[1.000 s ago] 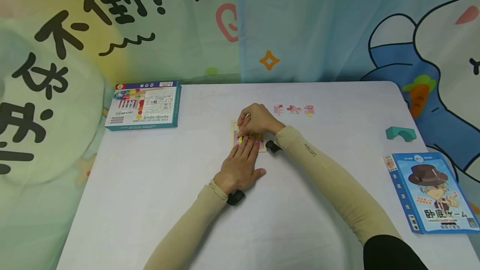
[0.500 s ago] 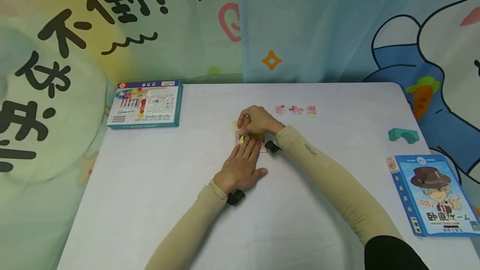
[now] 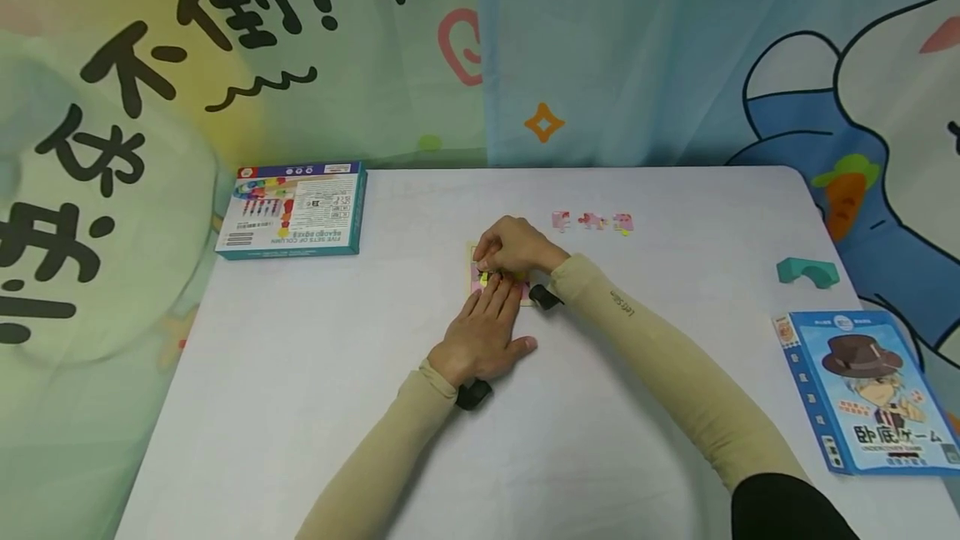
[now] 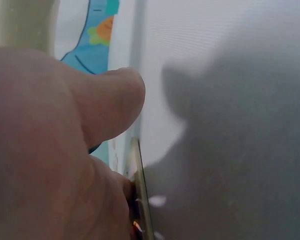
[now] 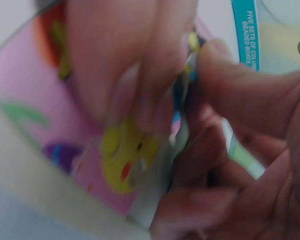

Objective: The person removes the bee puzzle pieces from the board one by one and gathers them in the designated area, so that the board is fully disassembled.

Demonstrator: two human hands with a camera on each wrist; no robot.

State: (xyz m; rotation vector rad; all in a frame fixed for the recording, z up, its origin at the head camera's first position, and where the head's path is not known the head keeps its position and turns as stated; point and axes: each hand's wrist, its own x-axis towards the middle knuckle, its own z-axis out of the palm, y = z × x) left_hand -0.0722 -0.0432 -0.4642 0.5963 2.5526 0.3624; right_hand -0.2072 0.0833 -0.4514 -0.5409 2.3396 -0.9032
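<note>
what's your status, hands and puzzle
Left hand resting on pink cartoon puzzle with pale-yellow border. Right hand pinching small multicoloured printed piece. Hands hiding part of puzzle. Three pink jigsaw pieces lying apart.

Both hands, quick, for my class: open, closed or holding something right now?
Left hand: open, resting on the puzzle board.
Right hand: closed, pinching a small puzzle piece.

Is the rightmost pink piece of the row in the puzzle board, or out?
Out: the piece lies on the white table, apart from the board.
</note>
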